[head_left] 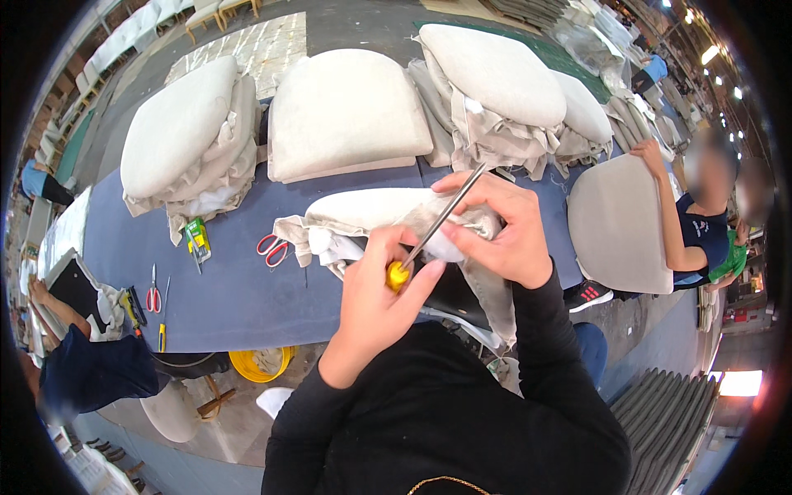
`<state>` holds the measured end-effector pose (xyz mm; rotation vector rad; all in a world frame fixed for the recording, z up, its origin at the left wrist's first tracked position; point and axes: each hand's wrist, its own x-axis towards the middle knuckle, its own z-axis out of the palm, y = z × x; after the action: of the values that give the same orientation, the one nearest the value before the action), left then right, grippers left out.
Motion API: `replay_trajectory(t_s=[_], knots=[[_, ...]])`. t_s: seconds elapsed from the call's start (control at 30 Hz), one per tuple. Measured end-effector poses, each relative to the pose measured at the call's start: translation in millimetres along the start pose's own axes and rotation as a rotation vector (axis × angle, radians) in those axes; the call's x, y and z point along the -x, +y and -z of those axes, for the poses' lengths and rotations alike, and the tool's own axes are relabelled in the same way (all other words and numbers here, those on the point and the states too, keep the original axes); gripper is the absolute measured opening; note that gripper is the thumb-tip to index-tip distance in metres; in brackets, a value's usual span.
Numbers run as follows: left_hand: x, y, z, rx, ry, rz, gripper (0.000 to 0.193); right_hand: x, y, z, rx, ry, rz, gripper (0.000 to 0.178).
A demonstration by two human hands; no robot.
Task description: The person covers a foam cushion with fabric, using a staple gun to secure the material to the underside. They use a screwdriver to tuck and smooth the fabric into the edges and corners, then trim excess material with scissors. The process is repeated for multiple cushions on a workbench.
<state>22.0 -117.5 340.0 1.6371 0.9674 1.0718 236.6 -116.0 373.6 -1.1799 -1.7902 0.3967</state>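
A yellow-handled screwdriver (399, 275) rests in my left hand (379, 289), its handle inside my curled fingers. The long metal shaft slants up and right, passing across the fingers of my right hand (507, 227). That hand is closed on the loose beige fabric of a seat cushion (371, 205). The cushion lies tilted on the table in front of me, with white padding and a dark underside showing. Where exactly the fingertips of my right hand press is partly hidden.
Padded cushions (346, 115) stand piled along the far side of the blue table (231, 289). Red-handled scissors (272, 247), a second pair (153, 295) and another screwdriver (162, 330) lie to the left. A yellow bucket (262, 363) is below. Co-workers handle cushions at either side.
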Motion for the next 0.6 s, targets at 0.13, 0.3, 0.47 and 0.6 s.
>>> replay_trajectory(t_s=[0.13,0.3,0.47,0.6], knots=[[37,-47,14,0.028,-0.051,-0.029,0.018,8,14,9,-0.079,0.046,-0.071,0.015],[51,-59,6,-0.073,-0.109,-0.01,0.021,13,15,13,-0.097,0.056,-0.103,0.013],[46,-59,4,-0.195,-0.149,0.052,0.022,20,18,17,-0.127,0.055,-0.121,0.014],[41,-57,2,-0.234,-0.107,0.0,0.019,21,33,22,-0.19,-0.008,0.061,0.019]])
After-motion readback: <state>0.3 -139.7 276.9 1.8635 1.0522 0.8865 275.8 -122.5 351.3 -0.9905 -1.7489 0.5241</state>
